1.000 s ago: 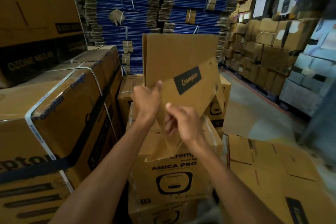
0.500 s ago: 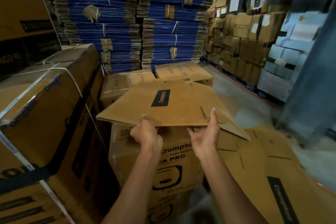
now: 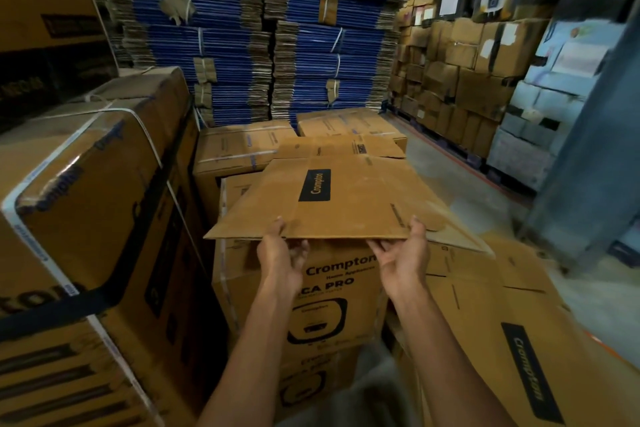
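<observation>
A flattened brown Crompton carton lies nearly level in front of me, above a stack of packed Crompton boxes. My left hand grips its near edge at the left, thumb on top and fingers underneath. My right hand grips the same edge further right, thumb up along the edge and fingers below the cardboard. A loose flap of the carton hangs out to the right.
A tall strapped carton stands close on my left. More flattened cartons lie in a pile at lower right. Bundled blue flat cartons rise behind, with packed boxes stacked along the right aisle and bare floor between.
The carton went from upright in front of me to nearly flat. Both hands shifted to its near edge, and it now sits slightly further out over the stacked boxes.
</observation>
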